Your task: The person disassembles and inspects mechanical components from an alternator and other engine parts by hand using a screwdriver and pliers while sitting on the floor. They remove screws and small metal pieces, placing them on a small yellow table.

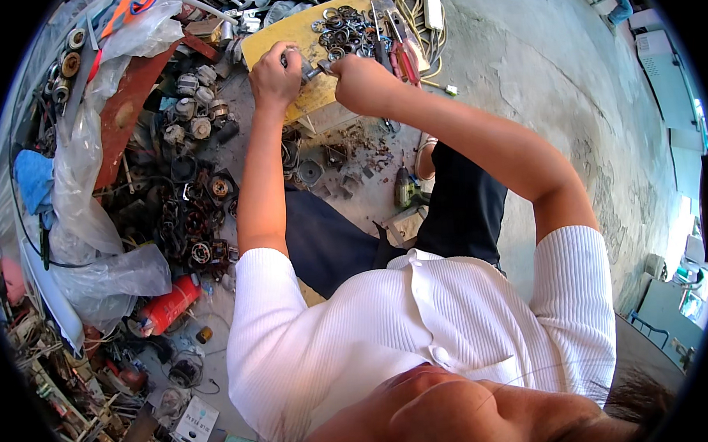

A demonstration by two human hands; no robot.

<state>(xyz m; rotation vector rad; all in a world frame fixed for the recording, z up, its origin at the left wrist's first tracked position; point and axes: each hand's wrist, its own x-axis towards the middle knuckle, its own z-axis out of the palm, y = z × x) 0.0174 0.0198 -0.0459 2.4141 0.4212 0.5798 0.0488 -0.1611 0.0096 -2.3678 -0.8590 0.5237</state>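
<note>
Over the near edge of a low yellow-topped table [263, 39], my left hand [276, 77] is closed around a small grey metal part [308, 71], mostly hidden by the fingers. Close beside it, my right hand [362, 85] is a fist. From that fist a short dark metal piece [324, 67] points toward the grey part; its kind is hidden, and whether the two touch I cannot tell. Beyond the hands lies a pile of metal rings [346, 34] on the table. Red-handled pliers [404, 61] and other slim tools rest to its right.
A white power strip [433, 9] and coiled yellowish cable are at the table's right. On the floor, a power drill [402, 186] stands near my legs. Several small motors [201, 126], clear plastic sheeting [97, 222] and a red cylinder [170, 305] crowd the left.
</note>
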